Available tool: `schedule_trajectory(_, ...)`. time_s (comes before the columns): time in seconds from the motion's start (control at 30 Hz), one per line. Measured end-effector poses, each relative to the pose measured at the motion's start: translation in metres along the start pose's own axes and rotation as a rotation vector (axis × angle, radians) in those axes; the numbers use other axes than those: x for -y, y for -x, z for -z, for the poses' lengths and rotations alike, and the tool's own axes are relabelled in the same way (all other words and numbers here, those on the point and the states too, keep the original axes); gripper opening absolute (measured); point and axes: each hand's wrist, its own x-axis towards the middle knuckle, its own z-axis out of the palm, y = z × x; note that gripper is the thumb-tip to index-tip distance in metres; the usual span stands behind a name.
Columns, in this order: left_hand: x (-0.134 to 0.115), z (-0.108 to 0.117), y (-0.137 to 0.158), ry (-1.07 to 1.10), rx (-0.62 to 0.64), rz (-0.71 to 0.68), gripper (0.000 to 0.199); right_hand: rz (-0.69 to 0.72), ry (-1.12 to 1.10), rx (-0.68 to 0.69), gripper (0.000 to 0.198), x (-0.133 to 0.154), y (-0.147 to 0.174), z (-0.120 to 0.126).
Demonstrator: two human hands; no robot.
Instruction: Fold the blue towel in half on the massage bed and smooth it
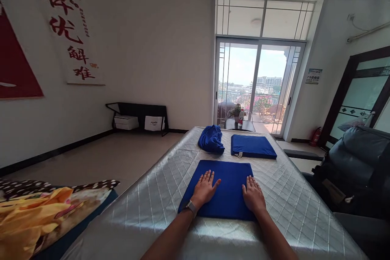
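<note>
A flat blue folded cloth (227, 191) lies in front of me on the quilted silvery table cover (146, 207). My left hand (206, 189) rests flat on its left part, fingers stretched out and thumb apart. On the right edge of the cloth lies my right hand (253, 193), also open with straight fingers. Neither hand grips anything. Beyond the cloth sit a crumpled blue cloth bundle (211, 139) at the left and another flat blue folded piece (253, 146) with a small white tag at the right.
A black chair (356, 162) stands close on the right. Patterned and yellow fabrics (45, 219) lie low at the left. Behind the table, a small table (240, 125) with a plant and bottle stands by the glass sliding door (237, 69). A black rack (143, 109) is against the wall.
</note>
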Motion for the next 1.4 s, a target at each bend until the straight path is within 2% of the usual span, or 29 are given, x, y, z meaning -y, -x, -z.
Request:
schedule_trajectory(0.13,0.052,0.004,0.006,-0.053,-0.02,0.101,0.087,0.0,0.009,-0.004,0.067,-0.001,-0.001,-0.003)
schedule_trajectory(0.23,0.068,0.002,0.009,-0.035,-0.048,0.122,0.089,-0.005,0.016,-0.004,0.068,-0.001,-0.002,-0.003)
schedule_trajectory(0.7,0.066,0.004,0.012,-0.019,-0.075,0.152,0.086,-0.038,0.148,0.084,0.068,0.005,-0.006,0.003)
schedule_trajectory(0.8,0.066,0.004,0.012,-0.016,-0.089,0.14,0.085,-0.032,0.194,0.119,0.066,0.007,-0.016,0.011)
schedule_trajectory(1.03,0.066,0.003,0.011,-0.02,-0.084,0.15,0.083,0.001,0.124,0.063,0.064,0.021,-0.065,0.024)
schedule_trajectory(1.17,0.067,0.004,0.011,-0.02,-0.088,0.151,0.083,0.028,0.092,0.075,0.065,0.019,-0.085,0.016)
schedule_trajectory(1.4,0.066,0.007,0.01,0.0,-0.067,0.149,0.083,-0.013,0.053,0.062,0.068,0.0,-0.092,-0.007)
